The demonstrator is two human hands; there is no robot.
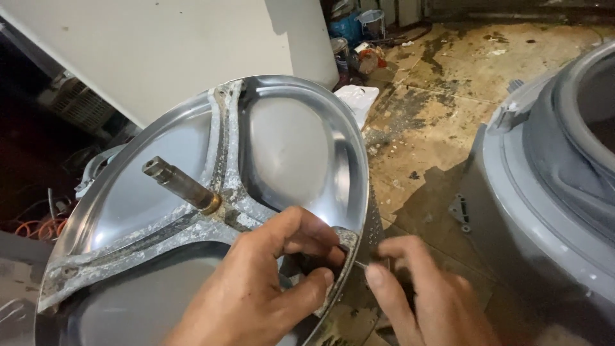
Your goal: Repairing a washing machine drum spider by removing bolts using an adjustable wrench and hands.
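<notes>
A round steel washer drum [282, 141] stands tilted in front of me, its back toward me. A corroded three-armed spider bracket [227, 144] crosses it, with a rusty shaft [179, 184] sticking out of the hub. My left hand [262, 282] grips the drum's rim at the end of the lower right spider arm. My right hand [416, 288] sits just outside the rim, pinching a thin metal piece [366, 263] between thumb and fingers. What the piece is cannot be made out.
A grey plastic outer tub [544, 192] stands at the right. A white appliance panel [166, 51] leans behind the drum. The stained concrete floor [448, 90] holds a white bag [357, 99] and buckets and clutter [359, 32] at the back. Orange cable [38, 227] lies at far left.
</notes>
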